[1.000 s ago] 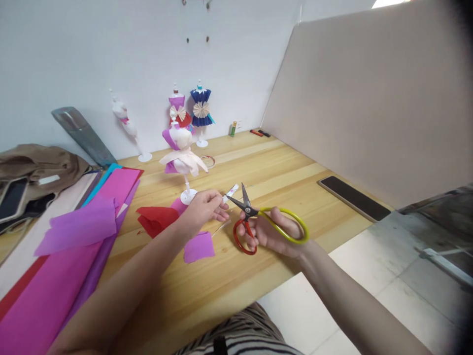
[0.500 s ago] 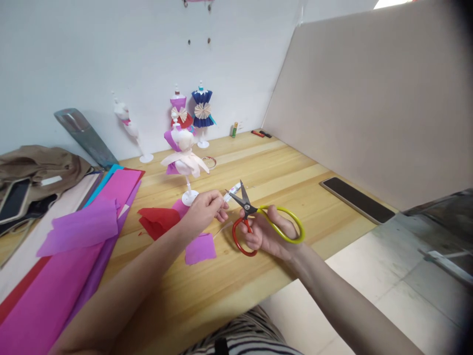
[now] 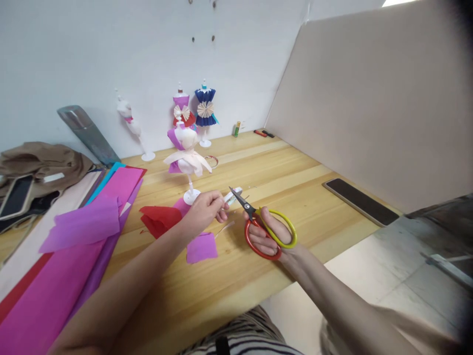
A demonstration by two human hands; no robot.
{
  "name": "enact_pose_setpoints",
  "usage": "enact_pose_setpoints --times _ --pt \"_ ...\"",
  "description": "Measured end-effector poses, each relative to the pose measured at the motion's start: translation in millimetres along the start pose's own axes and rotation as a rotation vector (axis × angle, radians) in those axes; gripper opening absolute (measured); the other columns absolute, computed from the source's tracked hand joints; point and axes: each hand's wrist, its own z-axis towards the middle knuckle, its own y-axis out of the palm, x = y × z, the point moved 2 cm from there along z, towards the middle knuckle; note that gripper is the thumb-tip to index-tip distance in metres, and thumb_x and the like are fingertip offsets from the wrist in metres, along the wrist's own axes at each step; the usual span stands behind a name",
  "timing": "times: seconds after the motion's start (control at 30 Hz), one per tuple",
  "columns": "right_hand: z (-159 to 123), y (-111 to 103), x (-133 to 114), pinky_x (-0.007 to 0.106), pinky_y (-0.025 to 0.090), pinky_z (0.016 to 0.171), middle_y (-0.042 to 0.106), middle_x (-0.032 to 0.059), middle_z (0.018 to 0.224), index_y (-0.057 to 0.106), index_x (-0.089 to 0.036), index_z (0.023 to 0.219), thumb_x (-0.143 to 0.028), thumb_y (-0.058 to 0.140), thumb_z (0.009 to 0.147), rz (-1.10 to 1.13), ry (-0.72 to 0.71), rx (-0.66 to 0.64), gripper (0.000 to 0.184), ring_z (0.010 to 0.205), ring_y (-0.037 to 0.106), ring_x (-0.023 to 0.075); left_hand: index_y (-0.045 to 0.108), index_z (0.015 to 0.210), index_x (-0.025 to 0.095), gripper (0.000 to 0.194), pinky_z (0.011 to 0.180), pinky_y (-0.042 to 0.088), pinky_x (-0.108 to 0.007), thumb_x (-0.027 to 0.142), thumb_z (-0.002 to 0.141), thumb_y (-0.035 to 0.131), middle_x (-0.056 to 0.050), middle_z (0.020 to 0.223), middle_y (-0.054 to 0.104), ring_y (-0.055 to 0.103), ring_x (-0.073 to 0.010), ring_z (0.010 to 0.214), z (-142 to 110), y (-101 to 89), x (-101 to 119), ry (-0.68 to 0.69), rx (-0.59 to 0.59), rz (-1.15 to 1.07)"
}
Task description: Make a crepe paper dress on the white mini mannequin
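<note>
My right hand (image 3: 268,236) has its fingers through the loops of a pair of scissors (image 3: 249,209), one handle red and the other yellow. The dark blades are closed and point up and left, toward my left hand (image 3: 210,207), which is closed in a pinch; what it pinches is too small to make out. Just beyond those fingertips is a small white printed strip or tube (image 3: 233,195), partly behind the blades; whether it is held I cannot tell. A small dress form (image 3: 186,158) draped in purple and pale pink crepe paper stands behind my left hand.
Red crepe paper (image 3: 159,220) and a purple piece (image 3: 201,248) lie around my left forearm. Folded coloured sheets (image 3: 74,281) cover the left side. Further dress forms (image 3: 205,111), a bottle (image 3: 88,133) and a glue stick (image 3: 237,129) line the wall. A phone (image 3: 360,201) lies right.
The scissor blades, apart before, have come together, and the red and yellow handles have drawn closer. My left hand stays nearly in place, still pinched. The whole view has shifted slightly.
</note>
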Motion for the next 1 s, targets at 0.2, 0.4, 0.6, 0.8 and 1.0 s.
enact_pose_setpoints --times 0.2,0.4,0.6,0.8,1.0 --pt "-18.1 -1.7 -11.2 0.021 0.03 0.042 0.048 -0.0069 0.06 0.056 -0.02 0.094 -0.061 0.068 0.084 -0.717 -0.115 0.038 0.043 0.044 0.038 0.0073 0.059 0.072 0.014 0.03 0.055 0.049 -0.02 0.007 0.096 0.043 0.001 0.054 0.062 0.059 -0.0093 0.05 6.4 -6.5 -1.8 -0.007 0.073 0.028" --pt "-28.0 -26.3 -45.4 0.028 0.039 0.062 0.066 0.0045 0.076 0.063 -0.018 0.112 -0.034 0.059 0.088 -1.63 -0.051 0.471 0.03 0.066 0.06 0.0185 0.055 0.073 0.017 0.026 0.063 0.05 -0.026 0.013 0.095 0.043 0.0 0.062 0.062 0.062 -0.0134 0.06 14.1 -13.8 -12.6 0.13 0.068 0.232" --pt "-14.9 -69.6 -67.8 0.031 0.041 0.064 0.07 0.0184 0.106 0.06 -0.014 0.132 -0.034 0.05 0.094 -2.008 0.291 0.622 0.044 0.081 0.069 0.0254 0.054 0.073 0.019 0.024 0.081 0.049 -0.034 0.016 0.095 0.045 -0.004 0.075 0.064 0.062 -0.0191 0.077 24.7 -12.6 -28.2 0.409 0.017 0.763" --pt "2.5 -56.9 -73.5 0.034 0.045 0.067 0.072 0.0195 0.102 0.071 -0.014 0.113 -0.026 0.049 0.094 -2.157 0.182 0.621 0.031 0.093 0.071 0.0313 0.067 0.105 0.017 0.027 0.093 0.049 -0.037 0.013 0.095 0.042 -0.009 0.105 0.072 0.065 -0.0217 0.099 25.0 -5.4 -37.2 0.443 -0.07 0.683" --pt "16.1 -25.1 -59.4 0.035 0.053 0.072 0.077 0.0107 0.095 0.075 -0.019 0.111 -0.036 0.062 0.088 -1.464 -0.261 0.377 0.031 0.084 0.072 0.0245 0.059 0.074 0.018 0.027 0.064 0.042 -0.025 0.024 0.096 0.045 0.001 0.069 0.059 0.054 -0.0136 0.066 0.8 -19.1 0.8 0.333 0.011 0.577"
